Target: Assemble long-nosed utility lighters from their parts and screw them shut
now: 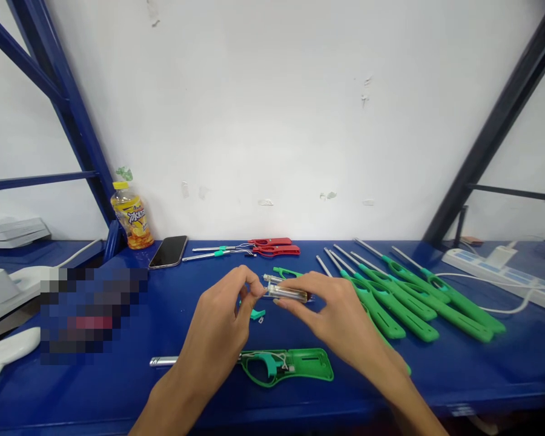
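Above the table (95, 393), right hand (340, 306) clamps clear tube (289, 293) — left hand (224, 303) pinched, hold hidden

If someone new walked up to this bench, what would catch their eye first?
Probably the cluster of bright green lighters fanned out on the right of the blue table. Next, in the middle, the right hand holds a small clear cylinder, with the left hand's fingertips at its end. Below them lies an opened green casing.
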`<state>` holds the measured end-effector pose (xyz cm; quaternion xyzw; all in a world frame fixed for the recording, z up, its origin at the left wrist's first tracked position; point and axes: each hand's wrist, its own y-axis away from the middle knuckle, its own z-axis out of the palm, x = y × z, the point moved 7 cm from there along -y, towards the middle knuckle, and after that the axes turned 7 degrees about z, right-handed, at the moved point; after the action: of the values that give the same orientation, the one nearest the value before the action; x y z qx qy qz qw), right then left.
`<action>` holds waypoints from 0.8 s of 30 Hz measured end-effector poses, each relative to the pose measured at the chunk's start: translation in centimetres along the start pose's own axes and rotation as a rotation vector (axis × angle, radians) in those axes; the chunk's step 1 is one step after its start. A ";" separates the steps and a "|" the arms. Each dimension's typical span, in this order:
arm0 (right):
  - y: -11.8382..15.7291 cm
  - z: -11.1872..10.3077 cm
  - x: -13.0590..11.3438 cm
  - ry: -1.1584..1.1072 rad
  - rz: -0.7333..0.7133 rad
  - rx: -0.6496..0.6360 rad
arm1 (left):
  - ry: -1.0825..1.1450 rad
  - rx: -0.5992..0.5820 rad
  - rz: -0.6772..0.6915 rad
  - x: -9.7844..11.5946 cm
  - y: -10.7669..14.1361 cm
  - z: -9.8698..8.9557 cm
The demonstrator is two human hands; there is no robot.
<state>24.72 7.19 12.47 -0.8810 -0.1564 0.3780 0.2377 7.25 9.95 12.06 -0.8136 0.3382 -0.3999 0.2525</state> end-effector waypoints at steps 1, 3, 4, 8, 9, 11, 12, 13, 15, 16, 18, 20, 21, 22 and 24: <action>0.1 0.0 -0.1 0.007 -0.013 0.013 | 0.000 0.004 0.000 0.0 0.0 0.0; 0.2 0.2 -0.4 0.008 -0.034 0.028 | -0.031 0.017 0.011 0.1 0.1 0.0; 0.3 0.4 -0.5 -0.002 -0.041 0.034 | -0.055 0.022 0.019 0.2 0.1 -0.1; 0.5 1.6 -1.1 -0.062 -0.050 0.108 | -0.110 0.009 0.033 0.1 0.1 -0.2; 0.6 1.8 -1.2 -0.077 -0.051 0.130 | -0.114 0.000 0.037 0.0 0.1 -0.2; 0.6 2.2 -1.3 -0.101 -0.051 0.151 | -0.113 -0.018 0.050 -0.1 0.0 -0.2; 0.7 2.3 -1.4 -0.108 -0.053 0.152 | -0.109 -0.022 0.059 -0.1 0.0 -0.2; 0.7 2.3 -1.4 -0.111 -0.059 0.148 | -0.104 -0.023 0.067 0.0 0.0 -0.3; 0.7 2.2 -1.6 -0.110 -0.076 0.131 | -0.094 -0.017 0.081 0.3 0.0 -0.5; 0.7 2.2 -1.6 -0.110 -0.087 0.118 | -0.089 -0.012 0.087 0.5 0.0 -0.5; 0.8 2.1 -1.7 -0.118 -0.101 0.086 | -0.079 -0.007 0.099 0.9 0.1 -0.6; 0.8 2.0 -1.7 -0.132 -0.101 0.071 | -0.064 -0.008 0.113 1.1 0.1 -0.6; 0.8 2.0 -1.7 -0.141 -0.096 0.072 | -0.054 -0.009 0.122 1.1 0.1 -0.5; 0.7 1.9 -1.6 -0.150 -0.086 0.077 | -0.042 -0.008 0.130 1.1 0.2 -0.4; 0.6 1.7 -1.5 -0.168 -0.064 0.087 | -0.019 -0.002 0.138 1.0 0.2 -0.3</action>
<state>22.50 6.49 11.99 -0.8296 -0.1875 0.4492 0.2735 7.36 8.96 12.57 -0.7924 0.3913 -0.3735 0.2819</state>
